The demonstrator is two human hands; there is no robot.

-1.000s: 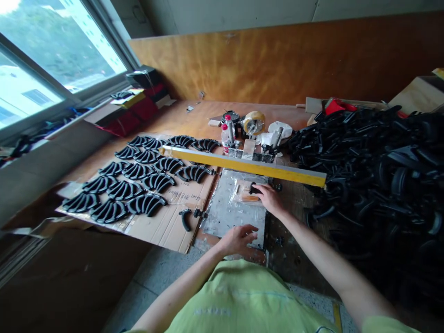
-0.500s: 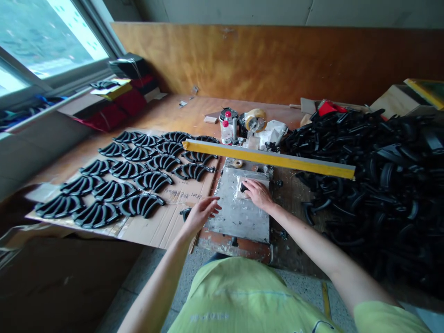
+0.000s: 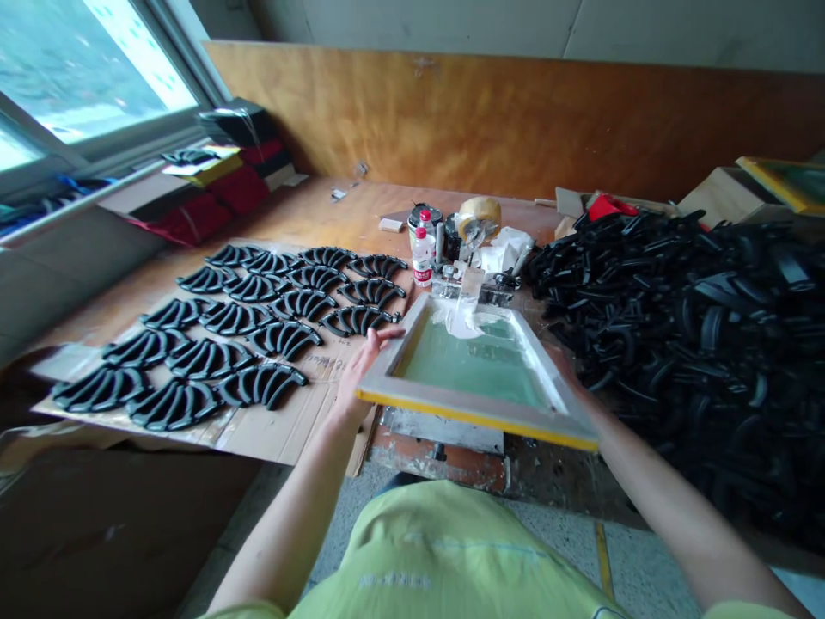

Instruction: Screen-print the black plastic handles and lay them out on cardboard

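screen frame point(image 3: 480, 413) tilted, yellow near rail running left-right, green mesh smeared white at its far end; left hand point(image 3: 361, 370) lies open-fingered along its left rail, right hand point(image 3: 568, 370) mostly hidden, grip unclear

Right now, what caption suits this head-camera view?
Left hand on a yellow-edged screen frame tilted above a metal plate, beside rows of black curved parts.

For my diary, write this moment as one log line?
screen frame: over metal plate | left hand: on its left rail | right hand: mostly hidden behind its right rail
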